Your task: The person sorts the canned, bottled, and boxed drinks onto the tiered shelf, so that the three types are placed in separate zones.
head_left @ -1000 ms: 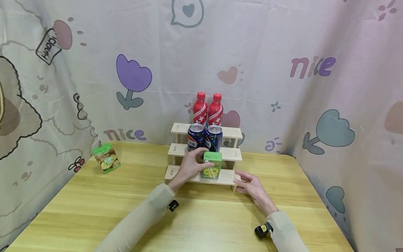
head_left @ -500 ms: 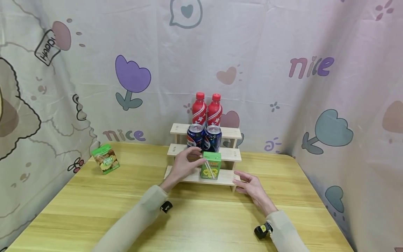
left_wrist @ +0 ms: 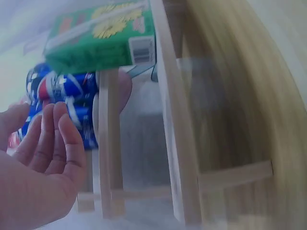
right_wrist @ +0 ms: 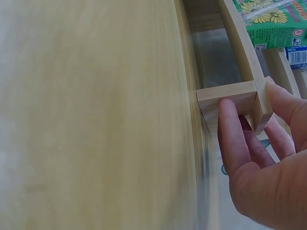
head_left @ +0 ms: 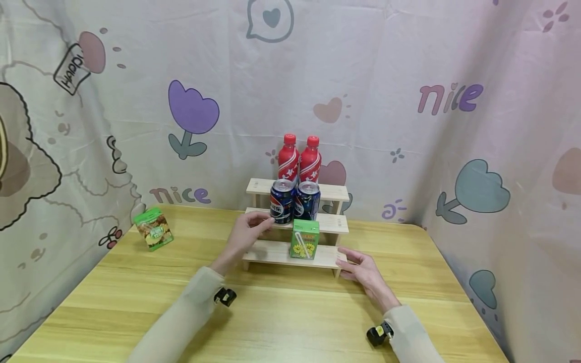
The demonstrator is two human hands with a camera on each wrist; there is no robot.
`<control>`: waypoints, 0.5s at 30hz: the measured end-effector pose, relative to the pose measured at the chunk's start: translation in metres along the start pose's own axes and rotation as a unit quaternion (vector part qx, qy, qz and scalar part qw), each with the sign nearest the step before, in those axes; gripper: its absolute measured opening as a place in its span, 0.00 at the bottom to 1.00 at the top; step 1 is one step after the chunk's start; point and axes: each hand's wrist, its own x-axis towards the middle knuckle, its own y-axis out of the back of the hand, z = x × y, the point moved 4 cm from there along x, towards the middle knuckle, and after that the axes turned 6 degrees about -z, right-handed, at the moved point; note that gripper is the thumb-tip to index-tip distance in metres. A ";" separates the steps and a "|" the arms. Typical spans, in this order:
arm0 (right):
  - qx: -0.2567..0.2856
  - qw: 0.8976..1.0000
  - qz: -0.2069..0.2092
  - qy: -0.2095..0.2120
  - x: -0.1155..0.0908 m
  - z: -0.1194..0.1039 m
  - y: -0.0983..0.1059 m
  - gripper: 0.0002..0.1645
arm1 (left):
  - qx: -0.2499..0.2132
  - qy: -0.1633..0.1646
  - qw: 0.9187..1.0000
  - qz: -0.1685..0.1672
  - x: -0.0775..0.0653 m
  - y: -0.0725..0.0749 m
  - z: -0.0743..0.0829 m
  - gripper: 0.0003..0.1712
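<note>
A three-step wooden shelf (head_left: 272, 258) stands toward the back of the table. On its bottom step sits a green drink carton (head_left: 304, 241) with yellow flowers and a straw on its front. My left hand (head_left: 247, 233) is at the left of the shelf, fingers loosely bent around nothing, its fingertips overlapping the left of two blue cola cans (head_left: 282, 202) on the middle step. At the bottom step's right end, my right hand (head_left: 364, 275) grips the wood. The right wrist view shows the thumb above and fingers (right_wrist: 233, 136) below and against the support.
Two red bottles (head_left: 288, 160) stand on the top step, behind the cans. Another green carton (head_left: 153, 229), with a brown picture, rests at the table's far left. A printed curtain (head_left: 372, 60) hangs behind and beside the wooden table (head_left: 299, 317).
My left hand has let go of the green carton and drawn back to the left. The carton stays on the bottom step, and my right hand has kept its place.
</note>
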 end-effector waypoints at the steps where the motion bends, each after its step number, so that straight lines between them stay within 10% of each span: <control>1: 0.001 1.000 0.000 -0.001 0.000 0.000 0.000 0.34 | -0.007 0.005 1.000 0.002 -0.001 0.004 -0.001 0.17; 15: 0.007 1.000 -0.004 0.004 0.001 0.001 -0.001 0.33 | -0.046 0.041 0.996 0.057 -0.008 0.057 -0.019 0.24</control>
